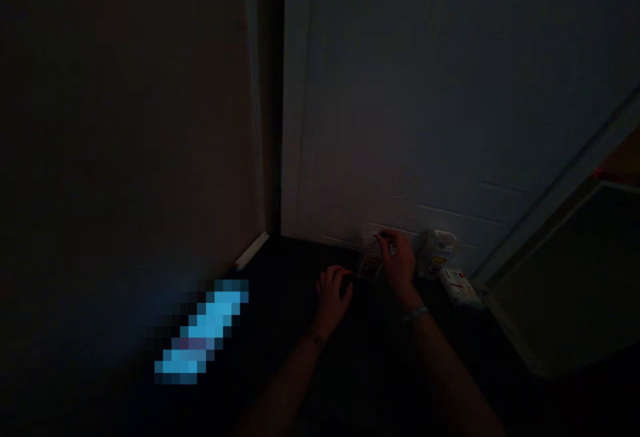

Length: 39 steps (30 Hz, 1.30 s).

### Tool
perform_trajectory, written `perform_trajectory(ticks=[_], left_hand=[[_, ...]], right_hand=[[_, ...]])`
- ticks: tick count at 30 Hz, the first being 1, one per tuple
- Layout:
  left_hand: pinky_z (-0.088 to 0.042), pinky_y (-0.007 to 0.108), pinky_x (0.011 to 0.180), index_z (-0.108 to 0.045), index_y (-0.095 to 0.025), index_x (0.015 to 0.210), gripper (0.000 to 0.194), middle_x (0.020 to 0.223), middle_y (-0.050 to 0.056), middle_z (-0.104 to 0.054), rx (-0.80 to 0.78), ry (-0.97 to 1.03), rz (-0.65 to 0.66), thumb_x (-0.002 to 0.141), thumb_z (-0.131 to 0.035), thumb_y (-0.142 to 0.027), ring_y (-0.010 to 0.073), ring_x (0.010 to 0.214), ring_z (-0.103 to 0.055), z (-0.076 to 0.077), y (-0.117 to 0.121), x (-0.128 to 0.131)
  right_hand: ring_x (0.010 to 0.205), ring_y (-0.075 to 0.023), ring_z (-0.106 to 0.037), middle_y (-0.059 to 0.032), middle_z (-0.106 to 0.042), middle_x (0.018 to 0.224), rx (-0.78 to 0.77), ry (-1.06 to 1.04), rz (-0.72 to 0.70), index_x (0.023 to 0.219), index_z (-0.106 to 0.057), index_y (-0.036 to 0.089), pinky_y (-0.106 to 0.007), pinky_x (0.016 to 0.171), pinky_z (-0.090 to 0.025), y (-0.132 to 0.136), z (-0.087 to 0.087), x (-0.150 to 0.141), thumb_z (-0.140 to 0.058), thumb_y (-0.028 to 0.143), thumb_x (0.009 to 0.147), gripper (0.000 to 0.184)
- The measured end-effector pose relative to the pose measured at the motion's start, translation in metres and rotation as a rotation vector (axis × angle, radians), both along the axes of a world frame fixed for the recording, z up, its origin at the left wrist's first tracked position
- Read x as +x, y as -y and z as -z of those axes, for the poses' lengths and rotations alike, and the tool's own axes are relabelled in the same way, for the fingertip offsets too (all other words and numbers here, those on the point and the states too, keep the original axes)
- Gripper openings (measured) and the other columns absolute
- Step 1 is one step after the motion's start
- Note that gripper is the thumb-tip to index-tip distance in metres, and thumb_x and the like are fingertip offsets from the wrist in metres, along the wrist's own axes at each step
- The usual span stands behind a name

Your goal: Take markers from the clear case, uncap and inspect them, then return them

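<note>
While bright blue patch (203, 333) glows at far left, left hand (334, 293) sits by dark surface (295, 303), fingers curled, slightly parted. Next, clear container (370, 265) near pale panel (370, 123); right hand (399, 260) pinches its top, exact part probably lost in gloom. Farther right, second container (436, 255), then white pack (460, 287) just beside it.

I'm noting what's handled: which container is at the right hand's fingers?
The container farther left, with the right hand at its top; the other container is beside the white package, untouched.
</note>
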<state>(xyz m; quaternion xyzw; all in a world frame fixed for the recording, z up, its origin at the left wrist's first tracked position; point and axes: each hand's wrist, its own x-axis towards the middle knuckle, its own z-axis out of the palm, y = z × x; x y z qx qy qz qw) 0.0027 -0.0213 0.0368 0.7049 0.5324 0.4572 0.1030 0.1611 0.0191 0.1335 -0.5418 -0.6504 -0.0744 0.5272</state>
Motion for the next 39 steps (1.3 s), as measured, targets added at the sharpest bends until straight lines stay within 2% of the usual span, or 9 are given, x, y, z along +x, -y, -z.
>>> perform_trajectory(ticks=[8, 12, 15, 20, 25, 28, 31, 35, 39], left_hand=[[-0.034, 0.037, 0.090, -0.054, -0.028, 0.105, 0.022, 0.113, 0.001, -0.051, -0.027, -0.013, 0.071, 0.084, -0.049, -0.022, 0.0197, 0.106, -0.045, 0.000, -0.001, 0.001], [-0.034, 0.037, 0.090, -0.054, -0.028, 0.103, 0.021, 0.112, 0.001, -0.051, -0.030, -0.027, 0.079, 0.084, -0.049, -0.021, 0.0191, 0.105, -0.045, 0.000, 0.001, 0.001], [-0.035, 0.037, 0.088, -0.055, -0.028, 0.102, 0.021, 0.112, 0.001, -0.052, -0.050, -0.047, 0.060, 0.084, -0.049, -0.021, 0.0196, 0.104, -0.045, -0.002, 0.001, 0.002], [-0.036, 0.038, 0.087, -0.056, -0.028, 0.101, 0.020, 0.110, 0.001, -0.053, -0.055, -0.085, -0.003, 0.084, -0.049, -0.022, 0.0200, 0.102, -0.046, -0.005, 0.001, 0.000], [-0.036, 0.040, 0.089, -0.057, -0.028, 0.100, 0.020, 0.108, 0.001, -0.056, -0.046, -0.091, -0.107, 0.084, -0.048, -0.020, 0.0196, 0.104, -0.048, -0.007, -0.003, -0.008], [-0.034, 0.042, 0.095, -0.057, -0.026, 0.105, 0.023, 0.118, 0.003, -0.055, -0.015, -0.134, -0.153, 0.086, -0.046, -0.022, 0.0202, 0.112, -0.047, -0.007, -0.014, -0.025], [-0.027, 0.046, 0.102, -0.053, -0.021, 0.115, 0.033, 0.133, 0.010, -0.046, -0.033, -0.245, -0.245, 0.084, -0.048, -0.029, 0.0256, 0.127, -0.036, -0.006, -0.035, -0.056], [-0.017, 0.049, 0.106, -0.050, -0.009, 0.121, 0.051, 0.140, 0.021, -0.035, -0.151, -0.432, -0.425, 0.078, -0.054, -0.036, 0.0326, 0.133, -0.023, -0.003, -0.063, -0.110], [-0.016, 0.052, 0.104, -0.047, -0.012, 0.125, 0.053, 0.139, 0.020, -0.038, -0.246, -0.520, -0.553, 0.078, -0.051, -0.036, 0.0351, 0.131, -0.026, 0.002, -0.077, -0.152]], right_hand=[[0.091, -0.0229, -0.049, -0.0090, -0.064, 0.094, -0.031, 0.119, 0.004, 0.096, -0.065, 0.020, -0.040, 0.083, -0.035, -0.008, 0.020, 0.000, -0.046, 0.039, 0.087, 0.028], [0.104, -0.0234, -0.045, -0.0085, -0.062, 0.110, 0.018, 0.100, -0.040, 0.103, -0.061, 0.021, -0.045, 0.092, -0.029, 0.002, 0.030, -0.008, -0.040, 0.032, 0.090, 0.028], [0.114, -0.0243, -0.041, -0.0103, -0.052, 0.124, 0.045, 0.042, 0.021, 0.112, -0.056, 0.021, -0.048, 0.096, -0.023, 0.020, 0.049, -0.014, -0.041, 0.029, 0.089, 0.029], [0.114, -0.0270, -0.040, -0.0141, -0.049, 0.119, 0.047, -0.014, 0.067, 0.110, -0.054, 0.018, -0.049, 0.095, -0.025, 0.047, 0.093, -0.017, -0.044, 0.030, 0.086, 0.028], [0.118, -0.0306, -0.036, -0.0169, -0.045, 0.122, 0.021, -0.164, 0.140, 0.116, -0.048, 0.016, -0.051, 0.096, -0.022, 0.041, 0.111, -0.007, -0.044, 0.035, 0.084, 0.037], [0.116, -0.0311, -0.037, -0.0171, -0.045, 0.119, -0.007, -0.362, 0.257, 0.117, -0.047, 0.015, -0.049, 0.096, -0.024, 0.027, 0.122, 0.006, -0.043, 0.038, 0.083, 0.041], [0.114, -0.0319, -0.038, -0.0157, -0.046, 0.114, -0.096, -0.578, 0.375, 0.115, -0.048, 0.017, -0.048, 0.094, -0.026, 0.015, 0.141, 0.018, -0.043, 0.041, 0.080, 0.043], [0.108, -0.0296, -0.041, -0.0140, -0.045, 0.112, -0.152, -0.722, 0.354, 0.114, -0.050, 0.018, -0.044, 0.089, -0.033, 0.006, 0.156, 0.026, -0.043, 0.041, 0.078, 0.043], [0.108, -0.0316, -0.041, -0.0134, -0.048, 0.107, -0.139, -0.694, 0.308, 0.108, -0.053, 0.018, -0.047, 0.091, -0.030, 0.003, 0.158, 0.025, -0.047, 0.041, 0.075, 0.041]])
